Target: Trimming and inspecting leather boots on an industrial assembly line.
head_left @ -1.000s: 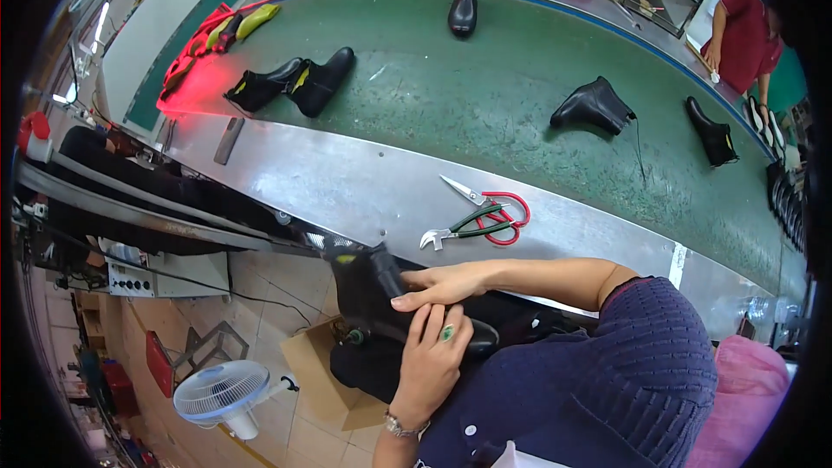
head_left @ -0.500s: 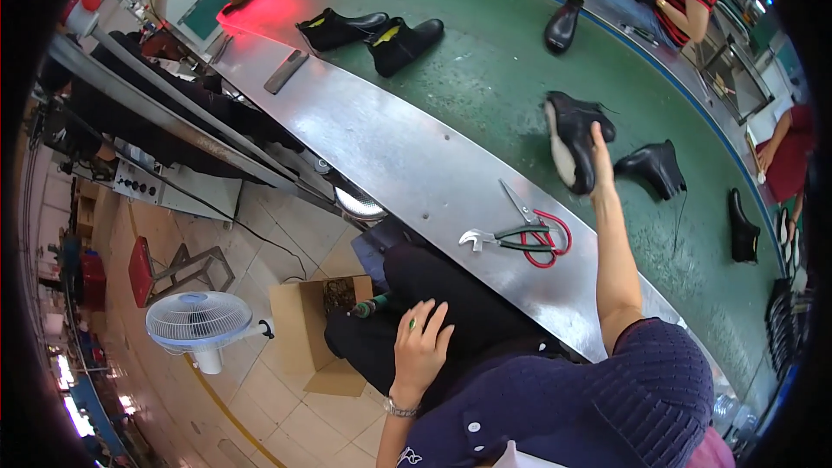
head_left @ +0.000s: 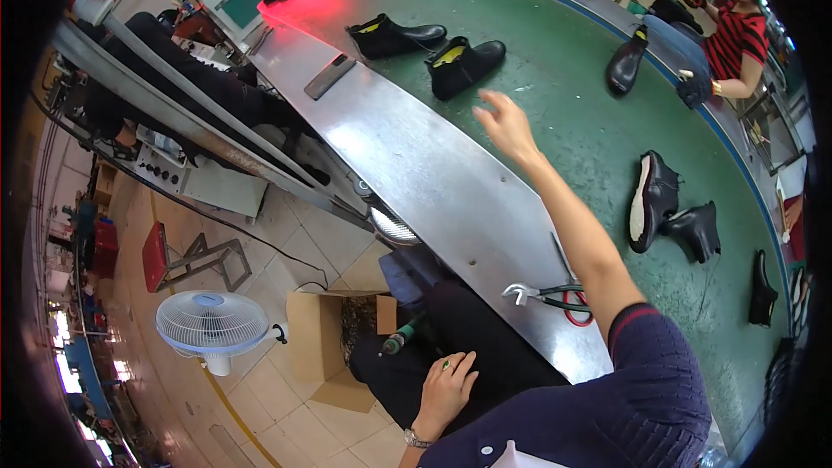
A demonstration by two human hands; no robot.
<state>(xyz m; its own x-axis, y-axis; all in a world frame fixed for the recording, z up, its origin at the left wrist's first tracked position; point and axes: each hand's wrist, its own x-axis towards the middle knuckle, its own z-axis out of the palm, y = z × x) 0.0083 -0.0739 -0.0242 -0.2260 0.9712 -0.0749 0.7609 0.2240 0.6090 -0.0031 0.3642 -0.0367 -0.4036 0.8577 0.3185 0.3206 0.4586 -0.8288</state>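
Observation:
My right hand (head_left: 505, 124) is stretched over the green conveyor belt (head_left: 555, 134), its fingers apart and holding nothing. Just beyond its fingertips, without visible contact, stands a black ankle boot (head_left: 465, 68) with a yellow lining. Another black boot (head_left: 394, 36) sits behind that one, to the left. On the right, a black boot with a pale, bare sole (head_left: 641, 204) lies on its side against another black boot (head_left: 696, 232). My left hand (head_left: 448, 388) rests on my lap, empty, with its fingers extended. A green-handled tool (head_left: 400, 338) lies on my thigh nearby.
Green-handled pincers (head_left: 542, 292) and red-handled scissors (head_left: 576, 305), partly behind my right arm, lie on the metal ledge (head_left: 416, 165). A dark flat bar (head_left: 329, 76) is farther along. A cardboard box (head_left: 316, 338) and a fan (head_left: 212, 325) stand left. A co-worker (head_left: 732, 43) sits across the belt.
My right hand has let go of the pale-soled boot, which now lies on the belt beside another boot. That hand has swung left toward the yellow-lined boot. The whole view has shifted.

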